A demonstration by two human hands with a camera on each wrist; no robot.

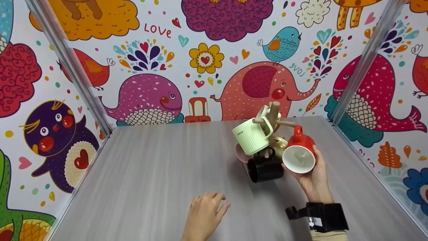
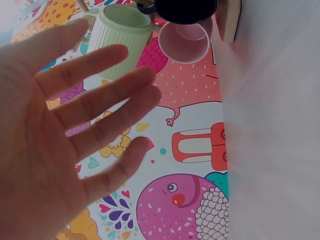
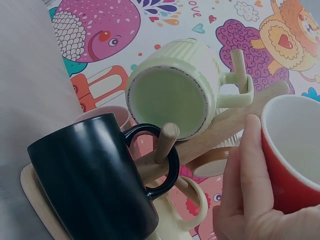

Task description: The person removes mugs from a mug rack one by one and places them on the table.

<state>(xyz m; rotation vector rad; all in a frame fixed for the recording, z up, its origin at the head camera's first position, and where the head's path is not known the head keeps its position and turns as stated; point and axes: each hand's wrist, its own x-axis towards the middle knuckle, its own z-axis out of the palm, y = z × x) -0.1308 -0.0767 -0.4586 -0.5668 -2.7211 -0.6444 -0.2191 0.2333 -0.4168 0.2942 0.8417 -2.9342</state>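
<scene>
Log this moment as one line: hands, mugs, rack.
right hand: holds red mug beside wooden rack | left hand: holds nothing | green mug, black mug: hung on wooden rack

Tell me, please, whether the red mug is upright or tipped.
Tipped: the right hand holds the red mug, handle uppermost, mouth facing the head camera.

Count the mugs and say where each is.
6: red mug in the right grip; around the wooden stand, light green mug upper left, white mug mostly hidden behind it, black mug lower front, pink mug and cream mug behind that. More may be hidden.
</scene>
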